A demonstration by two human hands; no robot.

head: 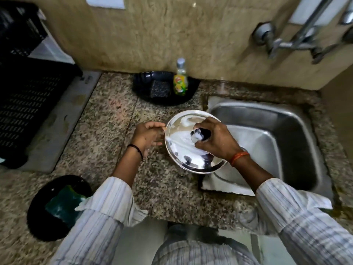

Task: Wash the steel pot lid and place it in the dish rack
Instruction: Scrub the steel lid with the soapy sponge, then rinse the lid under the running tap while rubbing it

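Observation:
The round steel pot lid (183,150) is held tilted over the left rim of the sink, smeared with white soap foam. My left hand (148,135) grips its left edge. My right hand (214,139) is closed on a dark foamy scrubber (200,135) pressed against the lid's face. The black slatted dish rack (24,96) stands at the far left of the counter.
The steel sink (267,142) lies on the right, with a wall tap (282,43) above it. A black tray (164,88) at the back holds a dish soap bottle (180,81) and a dark sponge. A black dish (57,207) with a green sponge sits near left on the granite counter.

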